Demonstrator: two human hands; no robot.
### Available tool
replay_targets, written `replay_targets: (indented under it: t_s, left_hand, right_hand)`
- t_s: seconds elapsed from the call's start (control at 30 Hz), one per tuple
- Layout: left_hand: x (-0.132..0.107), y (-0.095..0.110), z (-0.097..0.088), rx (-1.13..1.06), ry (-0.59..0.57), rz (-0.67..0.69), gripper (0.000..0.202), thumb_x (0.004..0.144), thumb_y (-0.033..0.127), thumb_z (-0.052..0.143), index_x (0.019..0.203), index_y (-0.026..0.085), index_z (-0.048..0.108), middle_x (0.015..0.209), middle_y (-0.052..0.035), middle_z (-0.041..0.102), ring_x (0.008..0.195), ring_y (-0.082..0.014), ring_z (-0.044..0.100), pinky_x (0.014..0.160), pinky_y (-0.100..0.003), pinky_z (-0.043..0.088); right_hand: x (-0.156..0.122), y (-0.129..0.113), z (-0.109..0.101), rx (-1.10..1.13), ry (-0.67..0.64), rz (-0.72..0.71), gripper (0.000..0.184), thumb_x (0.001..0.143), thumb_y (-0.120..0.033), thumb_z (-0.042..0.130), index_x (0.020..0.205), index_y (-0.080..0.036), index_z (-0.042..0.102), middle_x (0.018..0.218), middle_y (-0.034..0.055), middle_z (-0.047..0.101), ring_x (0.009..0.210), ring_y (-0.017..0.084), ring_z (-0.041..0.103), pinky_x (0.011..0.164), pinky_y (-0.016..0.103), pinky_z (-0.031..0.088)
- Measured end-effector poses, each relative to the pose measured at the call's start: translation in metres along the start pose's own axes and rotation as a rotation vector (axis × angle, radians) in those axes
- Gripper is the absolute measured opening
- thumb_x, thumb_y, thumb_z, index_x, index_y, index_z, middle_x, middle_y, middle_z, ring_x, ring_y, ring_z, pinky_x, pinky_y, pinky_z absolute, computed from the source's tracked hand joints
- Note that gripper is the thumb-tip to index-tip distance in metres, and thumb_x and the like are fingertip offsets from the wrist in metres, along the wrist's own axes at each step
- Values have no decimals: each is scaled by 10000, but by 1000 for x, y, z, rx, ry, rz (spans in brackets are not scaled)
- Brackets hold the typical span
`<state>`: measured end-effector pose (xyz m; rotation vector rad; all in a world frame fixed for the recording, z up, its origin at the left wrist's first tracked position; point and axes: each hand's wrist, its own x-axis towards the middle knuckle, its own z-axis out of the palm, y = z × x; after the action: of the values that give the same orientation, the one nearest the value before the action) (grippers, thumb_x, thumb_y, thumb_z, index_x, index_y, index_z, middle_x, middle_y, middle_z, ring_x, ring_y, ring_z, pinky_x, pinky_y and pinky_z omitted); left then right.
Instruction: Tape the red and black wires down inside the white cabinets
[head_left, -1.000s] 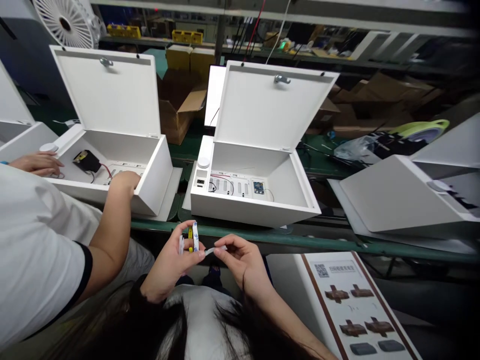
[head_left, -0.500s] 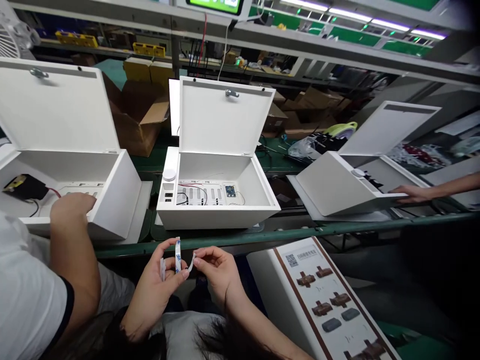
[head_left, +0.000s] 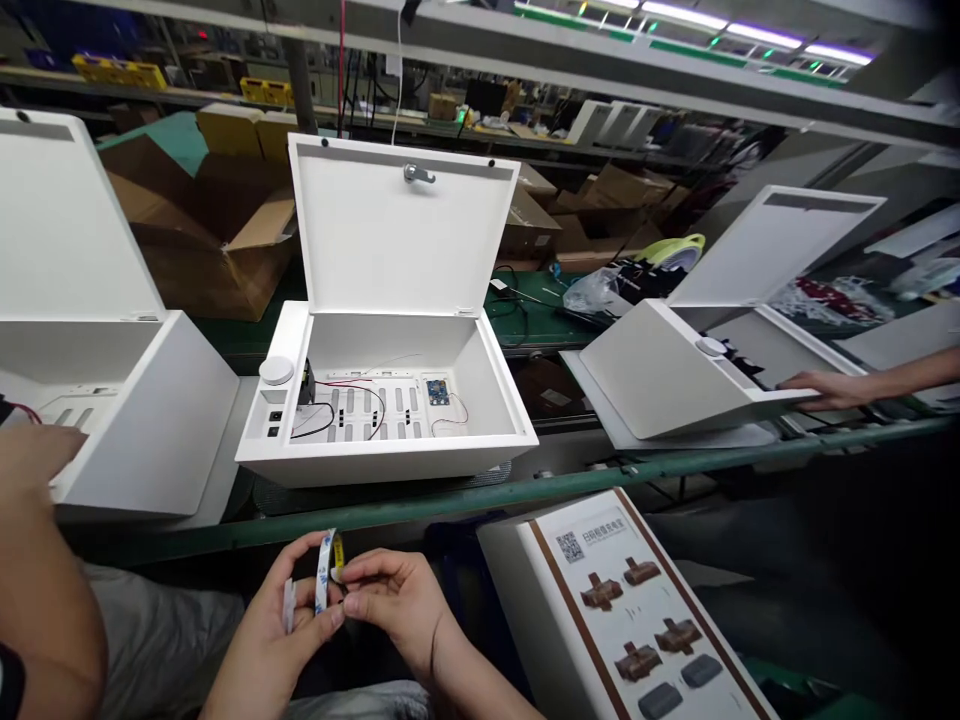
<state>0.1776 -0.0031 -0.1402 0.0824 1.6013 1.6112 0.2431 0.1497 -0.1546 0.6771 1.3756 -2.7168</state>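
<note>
My left hand [head_left: 281,625] is closed round a short adhesive-backed strip [head_left: 323,572], bent into a curve. Its outer face is white with blue print, and yellow shows on the inner face. A small whitish translucent piece [head_left: 289,606] also sits between the fingers of this hand. My right hand [head_left: 397,595] pinches at the strip's side, its fingertips meeting my left thumb; the exact part gripped is partly hidden. Just beyond both hands stands an open white box [head_left: 390,468] with its lid [head_left: 401,230] raised. Inside are a blue circuit board [head_left: 437,392] and thin red and black wires [head_left: 382,405].
A green conveyor rail [head_left: 442,508] runs across in front of me. Another open white box [head_left: 161,430] stands left, with a co-worker's hand [head_left: 37,455] in it. At right, another person's hand [head_left: 821,388] holds a tilted box [head_left: 667,390]. A printed carton [head_left: 615,600] stands near my right arm.
The view has shifted, so the boxes appear further left. My right hand has come closer to my left, and its fingertips now meet the strip there. More yellow shows on the strip.
</note>
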Motion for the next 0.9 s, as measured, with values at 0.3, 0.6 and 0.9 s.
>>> replay_targets:
  t_s: [0.3,0.6,0.9]
  left_hand:
    - [14,-2,22,-44,93,-42,843,686,394,799,1327,257,270,760,-21,665,516,-82,514,502,-180,365]
    - [19,13,46,-91,202,-36,940,592,399,845,1332,235,289,690,-20,650,374,-9,286,349,-121,177]
    - [11,29,51,-76,136,-59,999,573,388,861,1352,200,265,672,-45,664,391,-21,320,364,-122,185]
  right_hand:
    - [13,-16,-31,-173,-213,-91,334,614,-298,858,923,-200,776,993,77,684,819,139,631,758,258,499]
    - [18,-32,-38,-219,-210,-102,291,581,-345,875,831,-225,787,948,67,702,806,155,648,771,287,509]
    - [-2,-43,-29,-390,-75,-250,176,631,-349,847,757,-243,788,845,51,711,803,174,650,787,308,496]
